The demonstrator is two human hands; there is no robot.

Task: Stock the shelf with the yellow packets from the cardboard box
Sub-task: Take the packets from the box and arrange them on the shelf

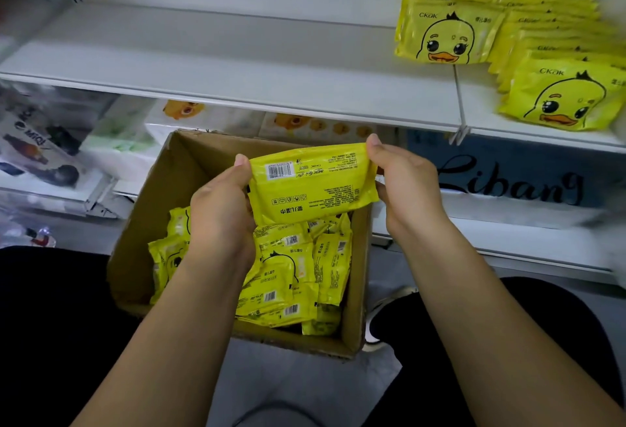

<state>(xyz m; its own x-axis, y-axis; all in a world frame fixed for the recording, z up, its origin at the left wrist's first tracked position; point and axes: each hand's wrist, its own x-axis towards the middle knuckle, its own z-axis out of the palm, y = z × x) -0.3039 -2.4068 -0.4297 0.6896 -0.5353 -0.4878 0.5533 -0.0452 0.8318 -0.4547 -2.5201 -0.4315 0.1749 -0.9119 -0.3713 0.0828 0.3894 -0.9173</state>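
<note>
Above the open cardboard box (pixel 145 223) I hold one yellow packet (pixel 313 186), its back side with the barcode facing up. My left hand (pixel 220 213) grips its left end and my right hand (pixel 404 182) grips its right end. Several more yellow packets (pixel 291 277) lie jumbled in the bottom of the box. On the white shelf (pixel 237 67), at the right, yellow duck-face packets stand in two rows: one row (pixel 443 30) left of a thin divider (pixel 459 101) and another row (pixel 562 94) right of it.
The lower shelf behind the box holds white tissue packs (pixel 189 121) and a blue pack with black script (pixel 508 182). Blurred goods (pixel 37 148) sit at the lower left. My dark trouser legs flank the box on the grey floor (pixel 305 386).
</note>
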